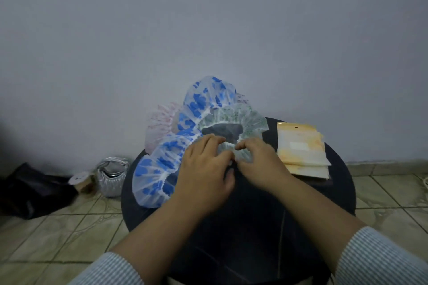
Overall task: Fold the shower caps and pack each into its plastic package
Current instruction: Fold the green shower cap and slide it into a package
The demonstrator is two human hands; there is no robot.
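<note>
A green-patterned shower cap lies open on the round black stool, its elastic rim facing me. My left hand and my right hand both pinch its near rim, fingers curled, thumbs close together. A blue-patterned shower cap lies to the left, partly under the green one. Behind it a pink-patterned shower cap sticks out. A stack of yellow-white plastic packages rests on the stool's right side.
The stool stands against a grey wall on a tiled floor. On the floor at left are a silver pouch, a small spool and a dark bag.
</note>
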